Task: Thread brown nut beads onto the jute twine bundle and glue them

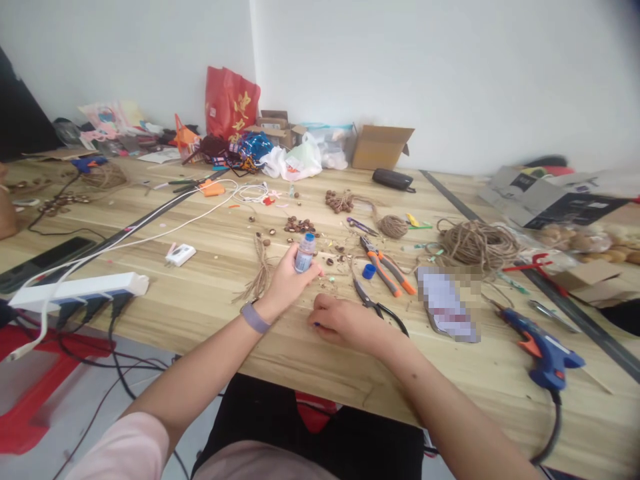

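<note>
My left hand (290, 283) is wrapped round a small clear bottle (305, 255) with a blue top and a printed label, held upright above the table. My right hand (345, 323) rests low near the table's front edge, fingers curled. A dark blue bit shows at its fingertips, too small to name. To the right of the bottle lies a blue cap (369, 271). Beside it are orange-handled pliers (385, 265) and black-handled pliers (373, 305). Brown nut-like pieces (300, 227) lie behind the bottle, and frayed twine strands (261, 270) to its left.
At right are a blue glue gun (540, 347), a partly blurred phone (447, 303) and a big twine coil (477, 243). A white power strip (83, 291) with cables sits at left. Bags and a cardboard box (381, 147) line the wall. Another person's arm (6, 207) shows at far left.
</note>
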